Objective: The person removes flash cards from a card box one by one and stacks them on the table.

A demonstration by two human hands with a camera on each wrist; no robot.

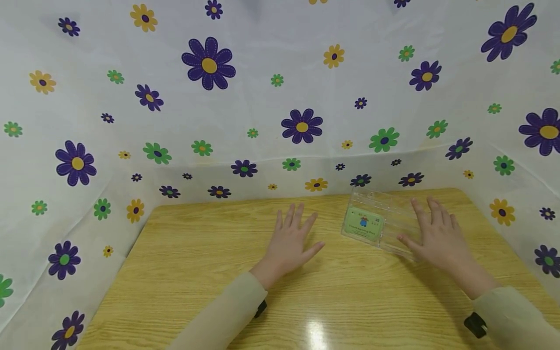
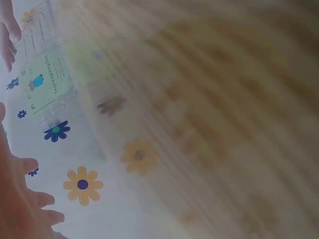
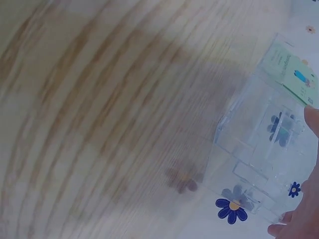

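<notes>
A clear plastic card holder (image 1: 394,237) stands toward the back right of the table. In its left part is a green card (image 1: 364,224) printed with a small figure and "Thanksgiving Day". My right hand (image 1: 443,242) is at the holder's right end with its fingers spread, covering part of it; whether it touches the plastic I cannot tell. To the left of the holder, my left hand (image 1: 286,245) hovers apart from it, fingers spread and holding nothing. In the right wrist view, the holder (image 3: 244,137) shows empty clear sections beside the card.
A wooden table (image 1: 197,272) extends beneath both hands. White cloth (image 1: 253,102) with purple, yellow and green flowers hangs behind it and along both sides. Dark wrist devices, including one at the right cuff (image 1: 475,324), show below the sleeves.
</notes>
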